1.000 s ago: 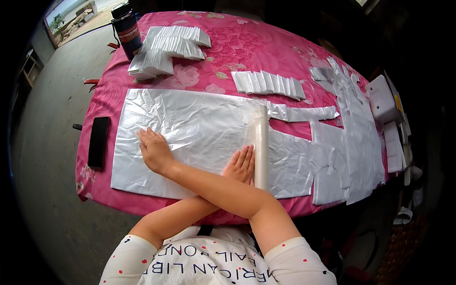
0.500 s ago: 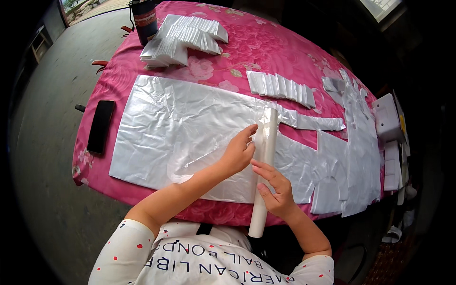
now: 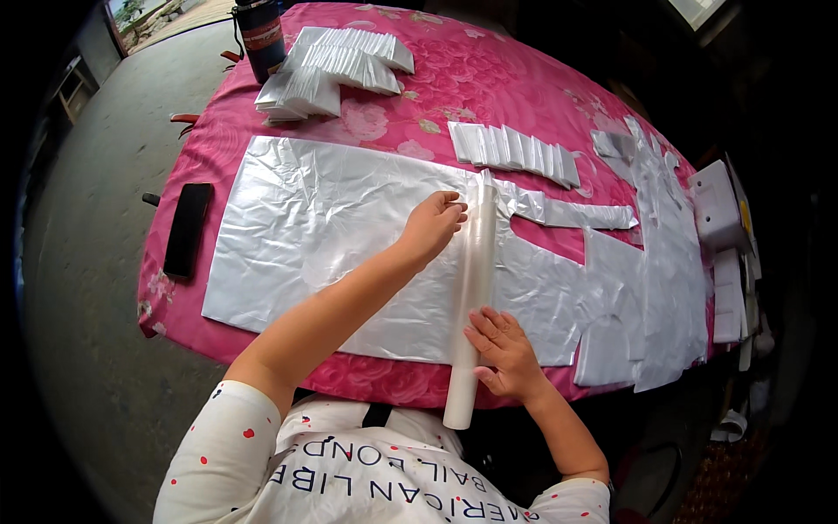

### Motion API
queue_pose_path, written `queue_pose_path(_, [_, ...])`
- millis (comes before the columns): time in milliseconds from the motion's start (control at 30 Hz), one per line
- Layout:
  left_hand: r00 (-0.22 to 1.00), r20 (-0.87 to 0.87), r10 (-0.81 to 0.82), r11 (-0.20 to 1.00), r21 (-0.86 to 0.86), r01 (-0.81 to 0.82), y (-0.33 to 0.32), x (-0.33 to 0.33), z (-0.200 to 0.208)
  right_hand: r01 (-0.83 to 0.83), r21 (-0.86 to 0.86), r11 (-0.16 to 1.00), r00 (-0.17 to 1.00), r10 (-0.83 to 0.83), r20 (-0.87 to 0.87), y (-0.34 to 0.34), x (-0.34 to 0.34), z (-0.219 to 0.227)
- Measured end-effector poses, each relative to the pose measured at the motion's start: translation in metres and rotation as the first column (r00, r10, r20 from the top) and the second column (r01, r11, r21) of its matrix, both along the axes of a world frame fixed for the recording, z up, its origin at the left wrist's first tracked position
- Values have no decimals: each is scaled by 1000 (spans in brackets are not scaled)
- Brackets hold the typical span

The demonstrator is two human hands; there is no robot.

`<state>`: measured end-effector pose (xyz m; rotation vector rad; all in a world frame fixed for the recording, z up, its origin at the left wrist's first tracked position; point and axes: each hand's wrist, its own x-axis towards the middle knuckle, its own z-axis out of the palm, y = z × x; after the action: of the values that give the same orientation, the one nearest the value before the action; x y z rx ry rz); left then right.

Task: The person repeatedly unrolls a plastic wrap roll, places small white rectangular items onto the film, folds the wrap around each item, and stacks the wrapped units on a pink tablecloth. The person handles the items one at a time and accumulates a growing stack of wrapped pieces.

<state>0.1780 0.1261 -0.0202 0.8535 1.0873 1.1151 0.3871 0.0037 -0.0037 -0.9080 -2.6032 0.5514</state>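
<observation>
Whitish, translucent, long cylindrical roll [image 3: 476, 262], apparently plastic, lying across a flat, silvery-white plastic sheet [image 3: 297, 227]; its near end overhangs the pink, floral-clothed table [image 3: 384, 375]. Right hand [image 3: 508, 354]: grip unclosed, fingers laid on the roll's near half, presumably steadying it. Left hand [image 3: 434, 227]: fingers loosely curled beside the roll's far half; whether they pinch anything cannot be told. Beyond the roll: folded white plastic packets [image 3: 513, 155] in a row, perhaps set apart to leave it room.

Left hand [image 3: 431, 229] loosely curled, farther forward; right hand [image 3: 508, 360] partly open, closer in. Bare forearms [image 3: 336, 306] angle inward.
</observation>
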Motion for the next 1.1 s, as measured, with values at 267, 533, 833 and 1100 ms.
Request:
queue_pose_path(267, [898, -434, 63, 956, 285, 70, -101, -143, -3, -479, -164, 862, 873, 448, -193, -4, -144, 12])
queue_pose_path(533, [831, -484, 273, 962, 123, -244, -254, -261, 3, -584, -204, 785, 739, 411, -534, 7, -178, 29])
queue_pose_path(833, [889, -334, 312, 948, 41, -317, -296, -229, 2, -395, 133, 909, 919, 387, 78, 83, -198, -23])
queue_pose_path(1100, [405, -856, 321, 947, 294, -130, -276, -196, 20, -516, 251, 819, 854, 515, 76, 80, -337, -24])
